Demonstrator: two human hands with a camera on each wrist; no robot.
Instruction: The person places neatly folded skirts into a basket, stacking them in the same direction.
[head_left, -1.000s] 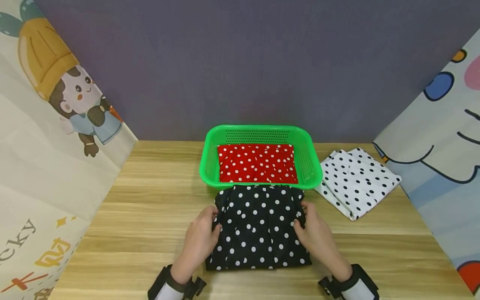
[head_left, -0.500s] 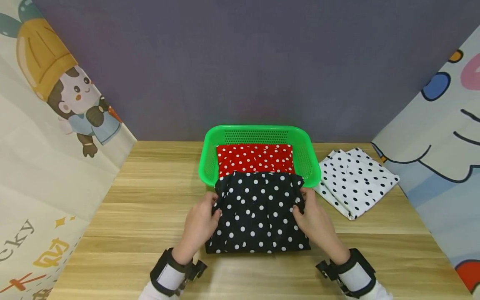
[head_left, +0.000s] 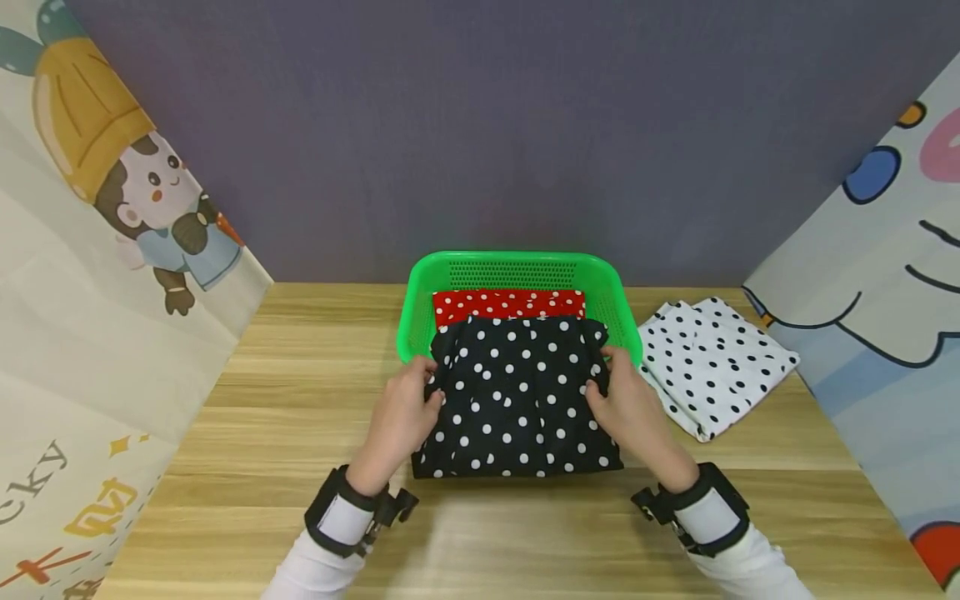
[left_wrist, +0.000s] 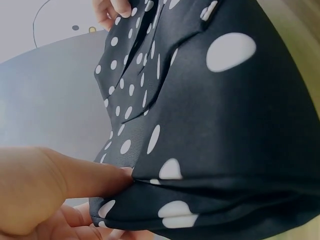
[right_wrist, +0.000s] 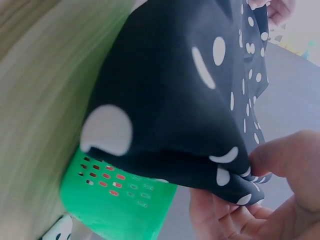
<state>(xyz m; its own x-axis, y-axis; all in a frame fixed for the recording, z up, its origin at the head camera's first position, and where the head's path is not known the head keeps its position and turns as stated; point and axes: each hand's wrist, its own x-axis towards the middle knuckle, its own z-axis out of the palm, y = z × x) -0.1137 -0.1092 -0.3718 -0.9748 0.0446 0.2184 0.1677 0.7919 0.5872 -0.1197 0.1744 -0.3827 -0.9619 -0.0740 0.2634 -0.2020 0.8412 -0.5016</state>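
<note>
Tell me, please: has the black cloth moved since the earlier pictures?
Yes, forward: in the head view, the black cloth now hides more of the green basket.

On the left we see a white left sleeve [head_left: 315,571], and on the right a matching white right sleeve [head_left: 761,575], its cloth visibly wrinkled. At the far end of each sleeve we find a broad black band: the left wristband [head_left: 324,492] and the right wristband [head_left: 727,486]. Both frame a flat white patch, though we cannot tell whether it is band or cuff. We also notice blocky, angular black attachments: the left fitting [head_left: 393,507] and the right fitting [head_left: 651,503]. Beyond these, the left hand [head_left: 402,406] and right hand [head_left: 633,408] are bare.
</note>
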